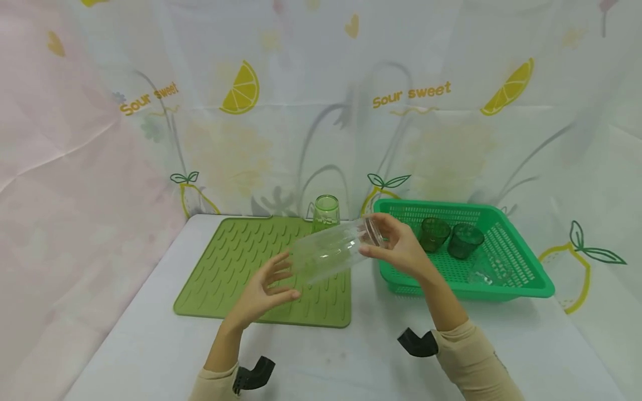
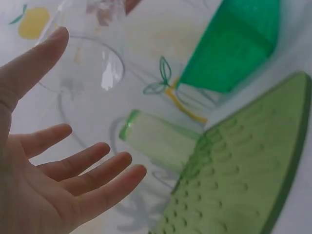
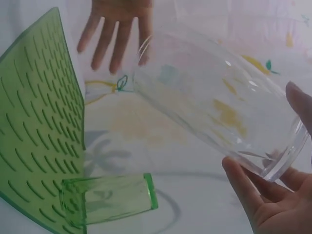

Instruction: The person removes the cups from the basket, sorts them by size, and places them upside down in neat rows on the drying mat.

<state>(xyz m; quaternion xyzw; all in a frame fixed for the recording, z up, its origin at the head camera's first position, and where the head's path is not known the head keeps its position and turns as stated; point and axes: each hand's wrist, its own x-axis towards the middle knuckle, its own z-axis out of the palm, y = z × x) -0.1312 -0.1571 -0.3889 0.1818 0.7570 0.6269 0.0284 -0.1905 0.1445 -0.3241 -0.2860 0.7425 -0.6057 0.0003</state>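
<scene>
A large clear drinking glass (image 1: 326, 253) is held in the air over the mat, tilted with its mouth toward the left. My right hand (image 1: 401, 248) grips it round the thick base, the thumb on one side and fingers on the other, as the right wrist view also shows. Beside the rim my left hand (image 1: 263, 295) has its fingers spread. A gap shows between that hand (image 2: 63, 190) and the glass (image 2: 83, 58) in the left wrist view. Behind the glass, a light green glass (image 1: 326, 211) stands upside down on the green drying mat (image 1: 225, 278).
On the right stands a green plastic basket (image 1: 526, 262). Inside it are a dark olive glass (image 1: 433, 234), a dark green glass (image 1: 465, 240) and a clear glass (image 1: 486, 272). A printed cloth (image 1: 301, 139) hangs behind the white table (image 1: 361, 356).
</scene>
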